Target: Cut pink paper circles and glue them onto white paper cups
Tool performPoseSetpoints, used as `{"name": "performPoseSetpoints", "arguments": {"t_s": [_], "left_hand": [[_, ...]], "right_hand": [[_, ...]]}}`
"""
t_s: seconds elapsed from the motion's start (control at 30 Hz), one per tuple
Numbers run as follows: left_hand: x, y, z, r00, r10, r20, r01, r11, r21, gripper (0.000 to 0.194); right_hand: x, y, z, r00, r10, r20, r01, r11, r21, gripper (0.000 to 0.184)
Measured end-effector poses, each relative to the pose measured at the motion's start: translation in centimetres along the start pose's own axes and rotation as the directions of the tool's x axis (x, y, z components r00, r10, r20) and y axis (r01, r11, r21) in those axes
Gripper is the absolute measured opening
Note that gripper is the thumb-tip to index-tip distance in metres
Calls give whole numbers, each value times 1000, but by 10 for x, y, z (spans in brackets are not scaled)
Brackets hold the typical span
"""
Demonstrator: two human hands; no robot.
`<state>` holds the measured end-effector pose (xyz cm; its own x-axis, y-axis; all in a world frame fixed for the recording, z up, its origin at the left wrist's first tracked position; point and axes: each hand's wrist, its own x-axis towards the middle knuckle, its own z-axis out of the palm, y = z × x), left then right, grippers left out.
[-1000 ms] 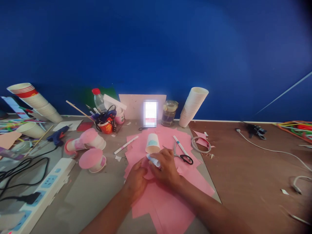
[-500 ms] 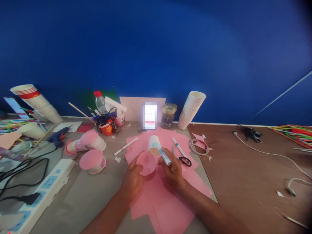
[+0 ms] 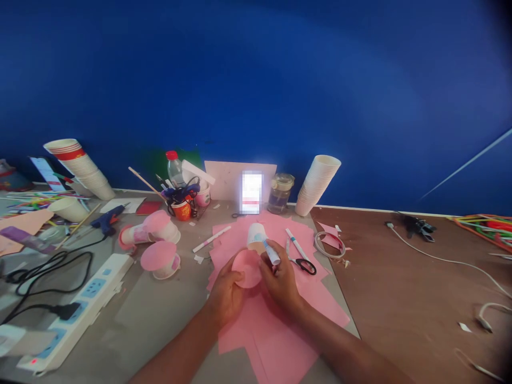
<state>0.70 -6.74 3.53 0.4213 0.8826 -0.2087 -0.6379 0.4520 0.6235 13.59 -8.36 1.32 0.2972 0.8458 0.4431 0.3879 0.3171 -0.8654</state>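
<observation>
My left hand [image 3: 224,292] holds a round pink paper disc [image 3: 247,268] up off the table, fingers curled behind it. My right hand [image 3: 282,279] is closed round a white and blue glue stick [image 3: 271,252] whose tip points up and left, right beside the disc's upper edge. Just behind the disc a paper cup [image 3: 256,238] lies on its side on a pile of pink paper sheets [image 3: 276,320]. Black-handled scissors [image 3: 300,261] and a white pen [image 3: 295,243] lie to the right of my hand.
A lit phone [image 3: 251,192], a glass jar [image 3: 279,193] and a stack of white cups [image 3: 318,184] stand at the back. To the left lie pink-covered cups [image 3: 154,245], a glue gun [image 3: 107,220], a pen pot [image 3: 182,205] and a power strip [image 3: 80,304]. Cables [image 3: 444,258] cross the brown tabletop on the right.
My left hand has lifted the pink disc off the paper pile. My right hand has turned the glue stick upward and brought it against the disc. The view has shifted slightly.
</observation>
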Motion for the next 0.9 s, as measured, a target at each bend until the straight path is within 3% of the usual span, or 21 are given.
{"name": "performPoseSetpoints", "arguments": {"t_s": [0.17,0.4,0.5,0.6,0.7,0.77,0.9], "left_hand": [[0,-1,-2,999,-5,37,4,999,43,49],[-4,-6,-2,999,-34,-38,38,994,99,35],[-1,-9,-4,998,-27,-65,31,998,59,25],[3,-7,-6,994,-7,-110,9,1000,22,24],[5,-3,-7,993,5,-120,-3,1000,13,18],[5,-1,-7,995,7,-103,-5,1000,19,14],[5,-3,-6,998,0,-67,1,1000,3,32]], "right_hand": [[8,3,-4,998,8,61,-12,998,65,38],[12,7,-1,985,-47,167,49,999,-4,40],[10,8,-3,989,-114,89,121,990,-72,39],[9,4,-9,961,-276,13,275,953,-125,35],[7,-3,-13,892,-434,122,449,882,-145,32],[6,-7,-13,855,-479,201,510,846,-153,30],[5,-6,-7,871,-443,212,484,850,-208,24]]}}
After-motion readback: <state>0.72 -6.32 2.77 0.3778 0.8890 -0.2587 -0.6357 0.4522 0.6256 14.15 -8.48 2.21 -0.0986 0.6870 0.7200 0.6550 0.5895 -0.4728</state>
